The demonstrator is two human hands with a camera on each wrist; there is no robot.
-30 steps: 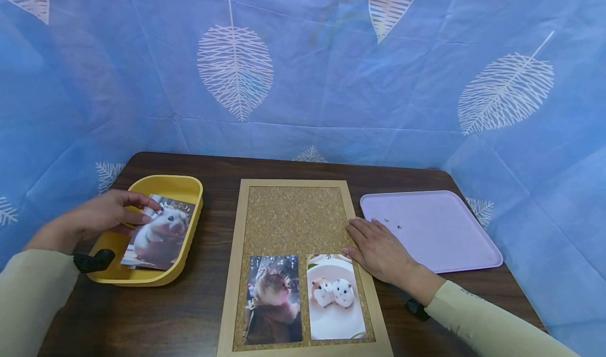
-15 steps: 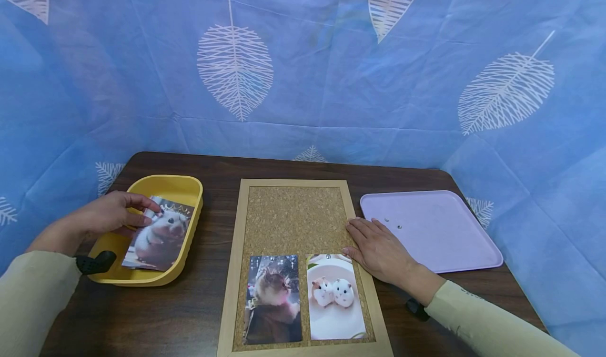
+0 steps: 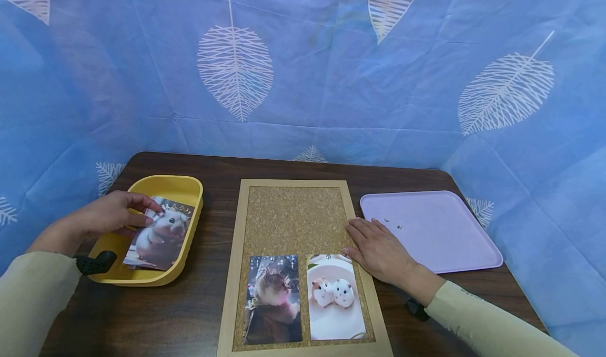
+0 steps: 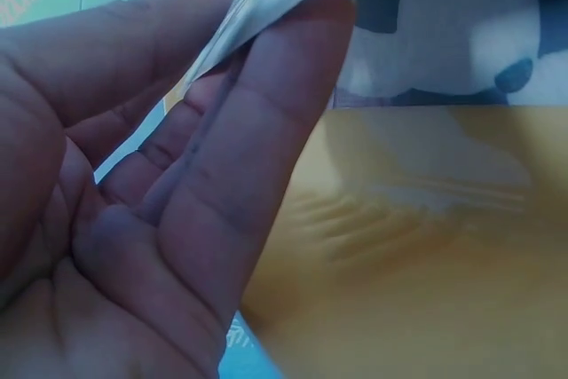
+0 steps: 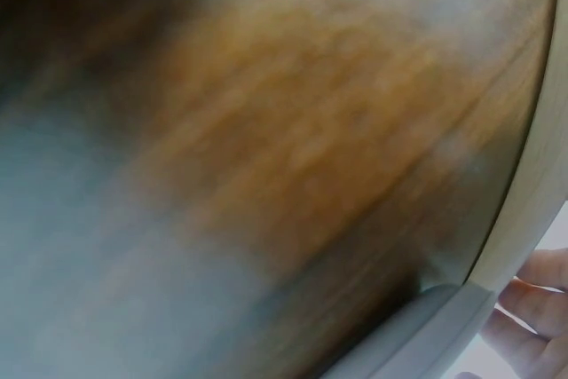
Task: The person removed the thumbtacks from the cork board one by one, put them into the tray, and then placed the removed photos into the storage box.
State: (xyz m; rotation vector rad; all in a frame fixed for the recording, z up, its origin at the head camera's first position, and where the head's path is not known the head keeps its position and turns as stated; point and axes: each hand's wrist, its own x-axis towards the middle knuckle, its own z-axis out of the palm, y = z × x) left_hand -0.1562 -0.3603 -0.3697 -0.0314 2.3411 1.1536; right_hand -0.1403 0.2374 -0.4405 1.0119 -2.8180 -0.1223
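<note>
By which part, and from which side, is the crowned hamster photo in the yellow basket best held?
Probably the left edge near its upper corner, pinched from the left: the photo is thin and flat, its right edge lies close to the yellow basket, and the left hand pinches there.

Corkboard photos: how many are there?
2: on the corkboard, the dark photo lies lower left, the pale photo lower right. Any underneath would be hidden.

From the head we look forward and down across the table (image 3: 156, 320); close up, our left wrist view shares the yellow bin (image 3: 186, 187) at eight o'clock, our right wrist view the right grip (image 5: 535, 308).
</note>
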